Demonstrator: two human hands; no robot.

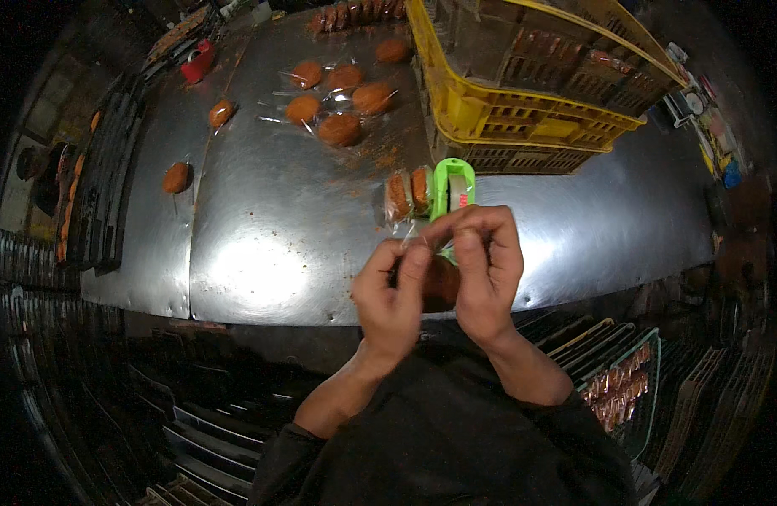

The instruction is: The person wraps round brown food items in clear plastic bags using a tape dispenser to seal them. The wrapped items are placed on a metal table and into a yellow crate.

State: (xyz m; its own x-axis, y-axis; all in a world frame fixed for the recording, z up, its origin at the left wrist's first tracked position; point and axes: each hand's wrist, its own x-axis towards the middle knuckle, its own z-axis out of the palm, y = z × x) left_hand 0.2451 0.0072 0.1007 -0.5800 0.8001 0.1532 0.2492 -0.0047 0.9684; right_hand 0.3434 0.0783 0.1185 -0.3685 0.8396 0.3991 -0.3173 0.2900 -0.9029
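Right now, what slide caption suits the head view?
Left hand and right hand, close together at clear wrap beside green tape dispenser; buns beyond.

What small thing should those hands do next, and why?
Perhaps press the clear film down onto the brown item: the left hand and right hand appear to pinch film just above it, with the green tape dispenser close by.

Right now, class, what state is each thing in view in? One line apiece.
Left hand: curled at clear film, grip unclear
Right hand: curled, thumb near forefinger, grip unclear
Brown piece below the hands: mostly hidden
Green tape dispenser: loaded, partly hidden
Paired brown pieces: wrapped, side by side
Scattered brown pieces: wrapped, lying apart
Yellow crate: stacked
Metal table: crumb-strewn
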